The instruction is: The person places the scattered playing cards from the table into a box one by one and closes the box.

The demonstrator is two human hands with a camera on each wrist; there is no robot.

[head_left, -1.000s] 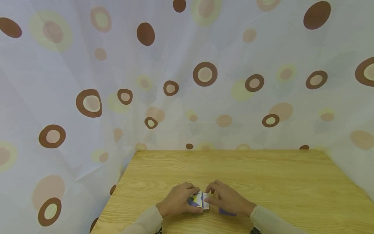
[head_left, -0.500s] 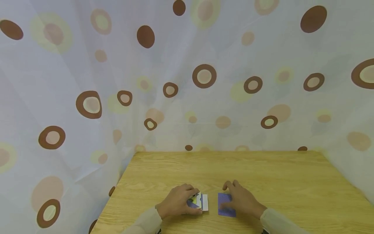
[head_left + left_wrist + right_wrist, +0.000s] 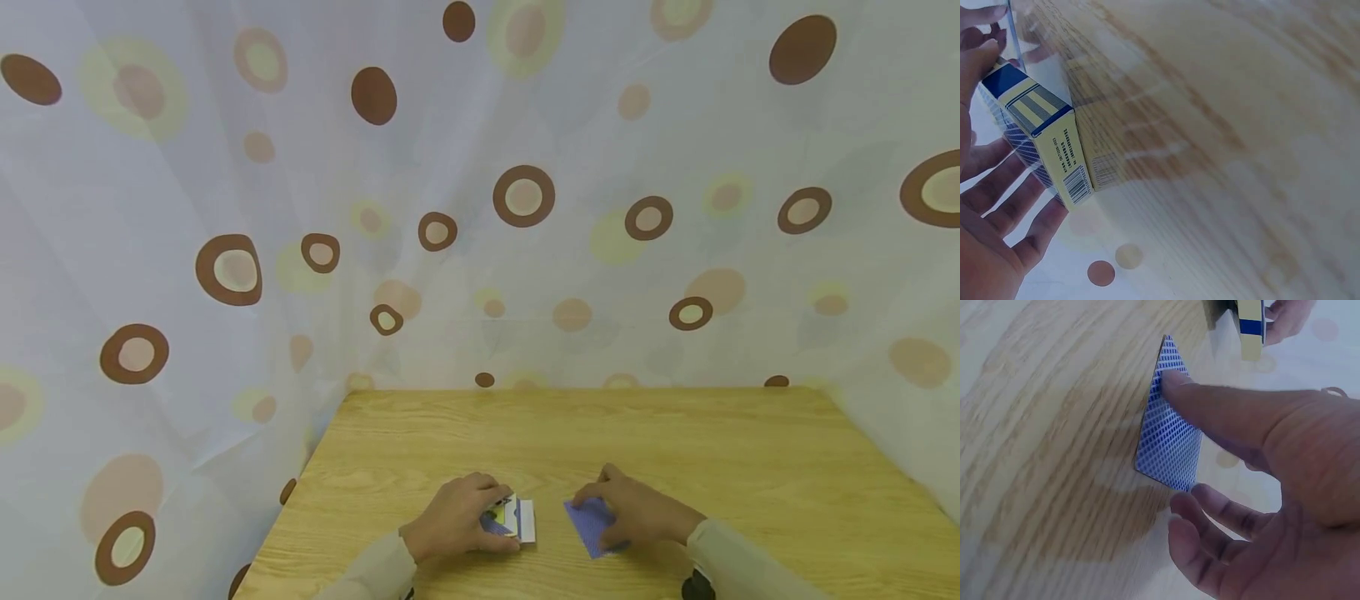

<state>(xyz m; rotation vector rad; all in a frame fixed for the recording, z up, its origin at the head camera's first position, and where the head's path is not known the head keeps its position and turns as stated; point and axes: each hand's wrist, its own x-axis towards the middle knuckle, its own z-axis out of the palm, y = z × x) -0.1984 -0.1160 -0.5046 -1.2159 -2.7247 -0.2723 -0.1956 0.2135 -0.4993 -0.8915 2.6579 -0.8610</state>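
My left hand [image 3: 452, 518] grips a small playing card box [image 3: 504, 515] on the table, thumb along the near side and fingers over the far side. A white flap [image 3: 527, 522] sticks out from the box's right end. The left wrist view shows the box's blue-striped end and a barcode on its pale side [image 3: 1060, 156]. To the right, my right hand [image 3: 643, 510] holds a playing card [image 3: 588, 523] with a blue checked back. Its thumb lies on the near end, with fingertips at the far edge. In the right wrist view the card [image 3: 1169, 434] stands slanted.
The wooden table [image 3: 675, 433] runs back to a white sheet [image 3: 465, 267] with brown and yellow dots. The same sheet hangs along the left and right sides. A short gap of tabletop separates the box flap from the card.
My right hand has moved right, from beside the box flap to the card, and now holds it. The card has turned askew. The left hand stays on the box.
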